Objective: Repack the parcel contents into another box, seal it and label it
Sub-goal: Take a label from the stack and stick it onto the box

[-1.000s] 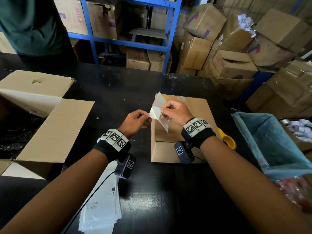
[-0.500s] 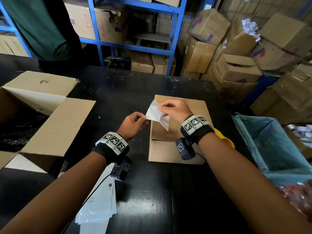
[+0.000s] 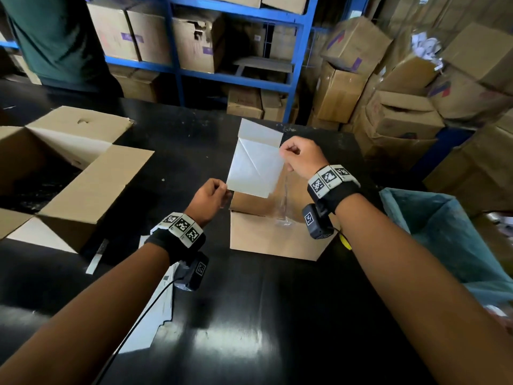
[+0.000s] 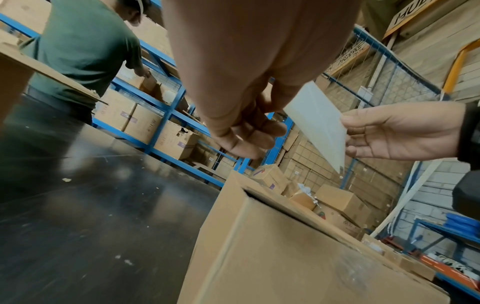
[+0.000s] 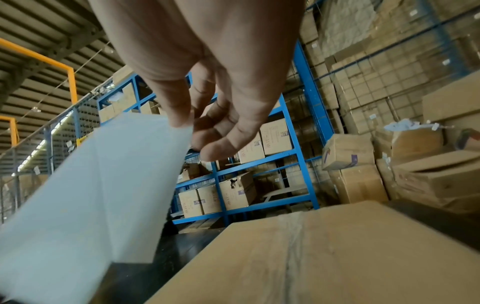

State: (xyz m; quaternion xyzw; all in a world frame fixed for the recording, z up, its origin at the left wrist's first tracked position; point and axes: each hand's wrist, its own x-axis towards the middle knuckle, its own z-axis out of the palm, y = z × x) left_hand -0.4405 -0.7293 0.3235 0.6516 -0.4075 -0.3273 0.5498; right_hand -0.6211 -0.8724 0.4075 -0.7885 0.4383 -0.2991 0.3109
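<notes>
A white label sheet (image 3: 254,168) with a folded-back top strip hangs stretched between my hands above the closed brown box (image 3: 272,240). My left hand (image 3: 223,191) pinches its lower left corner. My right hand (image 3: 284,152) pinches its upper right edge. Clear tape runs along the box's top seam. In the left wrist view the label (image 4: 319,123) spans from my left hand (image 4: 241,131) to my right hand (image 4: 389,133), over the box (image 4: 285,257). In the right wrist view my thumb and fingers (image 5: 182,119) grip the label's (image 5: 103,185) corner above the box (image 5: 311,257).
An open empty carton (image 3: 91,190) lies at the left of the black table (image 3: 249,315). White papers (image 3: 155,309) lie under my left forearm. A bin with a blue liner (image 3: 433,223) stands at the right; something yellow (image 3: 345,241) peeks out by the box. A person in a green shirt (image 3: 55,37) stands at the far left.
My hands have drawn apart, the right one up and the left one down and left. The label, crumpled small between them before, now hangs spread out flat.
</notes>
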